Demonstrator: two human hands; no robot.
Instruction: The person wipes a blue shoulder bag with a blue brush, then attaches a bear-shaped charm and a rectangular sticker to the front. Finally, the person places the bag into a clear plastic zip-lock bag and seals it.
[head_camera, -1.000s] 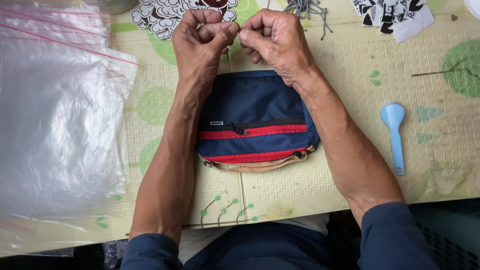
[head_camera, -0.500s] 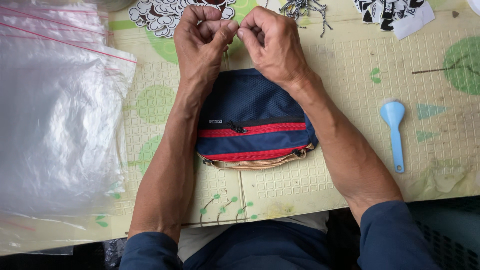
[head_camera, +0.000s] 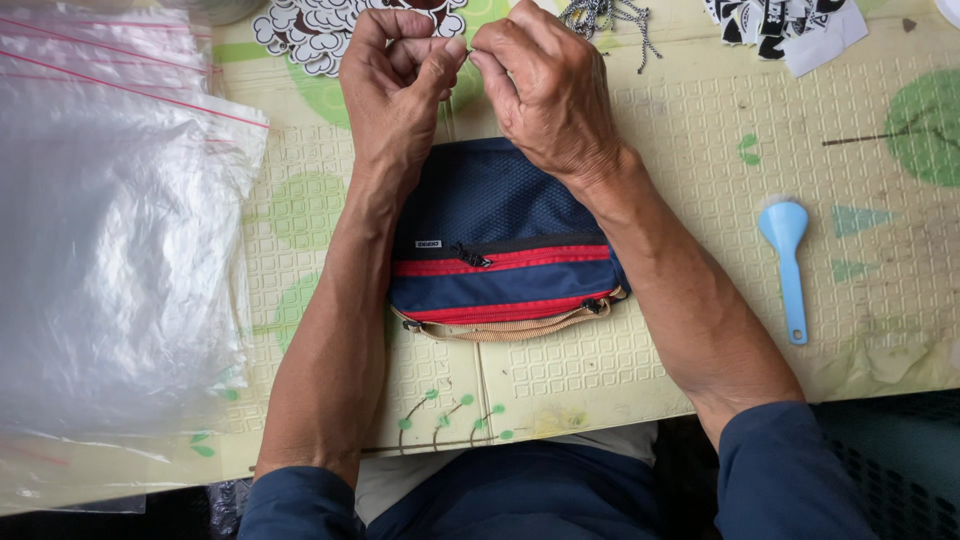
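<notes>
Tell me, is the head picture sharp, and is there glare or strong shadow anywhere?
Head view: light is soft and even, shadows faint. The pouch and both hands, left hand and right hand, look sharp. The plastic bags show whitish sheen. No obvious blur.

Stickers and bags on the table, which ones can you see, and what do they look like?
Clear plastic bags: stacked at the left, see-through, thin red lines.
Cloud sticker sheet: top edge, black and white.
Black-and-white sticker sheets: top right.
Small label: on the navy and red pouch, white rectangle.

Navy-red zipped pouch (head_camera: 500, 250) flat between forearms
</notes>
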